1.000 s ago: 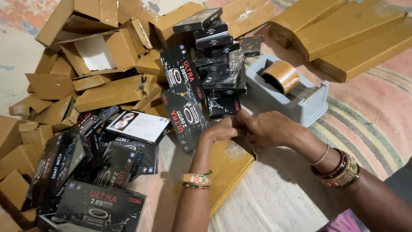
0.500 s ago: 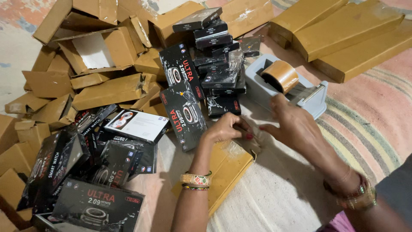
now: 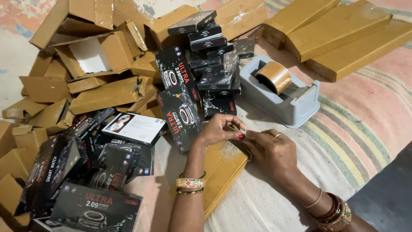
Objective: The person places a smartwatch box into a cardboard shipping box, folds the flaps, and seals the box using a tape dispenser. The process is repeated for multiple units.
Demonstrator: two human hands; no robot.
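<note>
Head view shows the left hand (image 3: 219, 129) and the right hand (image 3: 268, 148) meeting over a flat brown cardboard box (image 3: 223, 172) that lies on the striped mat (image 3: 343, 141); the fingertips of both pinch together at one spot above the box's upper end, apparently on a strip of clear tape, though what sits between them is too small to tell for sure. The left wrist wears gold and green bangles (image 3: 190, 184), the right wrist a stack of coloured bangles (image 3: 334, 212). Just beyond the hands, to the right, stands a grey tape dispenser (image 3: 283, 96) with a brown tape roll (image 3: 274, 76) seated in it. Just beside the left hand two black printed product boxes (image 3: 180, 99) lean upright, with a stack of smaller black boxes (image 3: 206, 43) behind them. More black boxes (image 3: 86, 172) lie scattered at lower left, amid a heap of opened brown cartons (image 3: 86, 64). Well apart, at the upper right, several closed brown flat boxes (image 3: 339, 34) lie side by side
</note>
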